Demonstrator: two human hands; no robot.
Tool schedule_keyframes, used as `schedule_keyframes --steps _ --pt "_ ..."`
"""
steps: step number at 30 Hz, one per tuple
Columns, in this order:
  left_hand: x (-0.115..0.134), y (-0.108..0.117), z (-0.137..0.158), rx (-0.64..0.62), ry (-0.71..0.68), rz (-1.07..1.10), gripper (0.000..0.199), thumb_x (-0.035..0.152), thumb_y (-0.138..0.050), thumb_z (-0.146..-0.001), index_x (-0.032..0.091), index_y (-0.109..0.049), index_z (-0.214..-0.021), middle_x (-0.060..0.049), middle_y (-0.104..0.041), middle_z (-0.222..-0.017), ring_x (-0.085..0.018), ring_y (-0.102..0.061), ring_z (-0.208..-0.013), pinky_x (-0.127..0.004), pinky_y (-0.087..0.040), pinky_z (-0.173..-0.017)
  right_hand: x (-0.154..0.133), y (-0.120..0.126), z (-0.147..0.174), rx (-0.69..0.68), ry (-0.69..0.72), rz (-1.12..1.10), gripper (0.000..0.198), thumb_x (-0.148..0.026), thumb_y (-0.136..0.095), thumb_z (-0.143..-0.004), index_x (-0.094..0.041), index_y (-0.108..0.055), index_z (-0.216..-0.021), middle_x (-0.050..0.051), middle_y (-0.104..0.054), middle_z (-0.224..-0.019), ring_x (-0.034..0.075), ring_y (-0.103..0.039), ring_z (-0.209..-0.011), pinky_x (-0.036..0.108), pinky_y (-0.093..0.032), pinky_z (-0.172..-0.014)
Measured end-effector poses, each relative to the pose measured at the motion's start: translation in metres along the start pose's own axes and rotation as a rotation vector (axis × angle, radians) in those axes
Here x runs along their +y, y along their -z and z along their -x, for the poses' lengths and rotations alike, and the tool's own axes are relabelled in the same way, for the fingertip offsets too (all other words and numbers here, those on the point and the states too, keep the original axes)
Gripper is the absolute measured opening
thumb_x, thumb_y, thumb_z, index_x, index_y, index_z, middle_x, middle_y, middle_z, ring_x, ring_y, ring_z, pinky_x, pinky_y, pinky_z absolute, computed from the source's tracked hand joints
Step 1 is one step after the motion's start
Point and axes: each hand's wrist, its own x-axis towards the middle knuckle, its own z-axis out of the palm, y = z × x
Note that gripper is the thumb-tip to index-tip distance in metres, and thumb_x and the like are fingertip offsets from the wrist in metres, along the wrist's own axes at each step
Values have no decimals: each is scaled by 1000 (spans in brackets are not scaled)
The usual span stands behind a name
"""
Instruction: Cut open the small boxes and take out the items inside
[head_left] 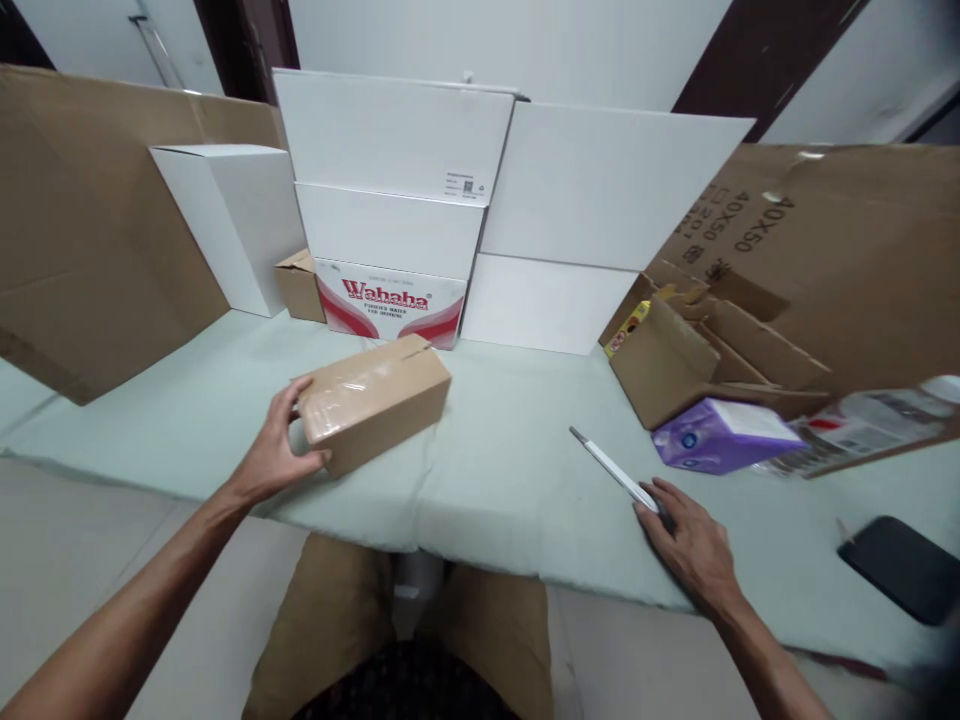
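Note:
On the pale green cloth, a small closed cardboard box [390, 415] lies at a slant, with clear tape shining over its top and near end. My left hand [281, 445] grips its left end, fingers at the far side and thumb at the near lower corner. To the right, my right hand [690, 540] rests on the cloth, fingers closed over the back end of what looks like a slim white utility knife [611, 470]. Its grey tip points away to the upper left. The knife's rear part is partly hidden under the fingers.
Behind stand a Wahaha carton [390, 305], white boxes [555, 190] and a tall white box [240, 230]. At right are an open cardboard box [660, 360], a purple carton [720, 440], a clear plastic bottle [870, 425] and a black phone-like object [904, 565]. The table's front edge [480, 565] is close.

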Motion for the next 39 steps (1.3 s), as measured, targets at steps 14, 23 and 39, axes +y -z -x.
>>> schedule_keyframes --steps 14,23,39 --pt "54 -111 -42 -525 -38 727 104 51 -79 -68 23 -40 -161 -12 -52 -159 -43 -45 -148 -55 -38 -121 -7 5 5 -13 -50 -74 55 -55 -46 -87 -22 -73 -120 12 -68 -141 34 -60 -132 53 -44 -111" --pt "52 -136 -46 -333 -35 786 102 61 -77 -73 22 -40 -159 -13 -43 -165 -43 -37 -152 -54 -33 -123 -6 3 7 -17 -45 -75 53 -53 -48 -89 -22 -71 -125 12 -67 -142 34 -59 -133 52 -44 -110" --pt "69 -164 -12 -10 -24 930 77 50 -71 -75 23 -55 -145 -9 -61 -142 -35 -57 -129 -44 -45 -108 -8 3 6 0 3 -22 52 -53 -45 -91 -22 -72 -123 14 -67 -140 35 -60 -131 53 -46 -106"
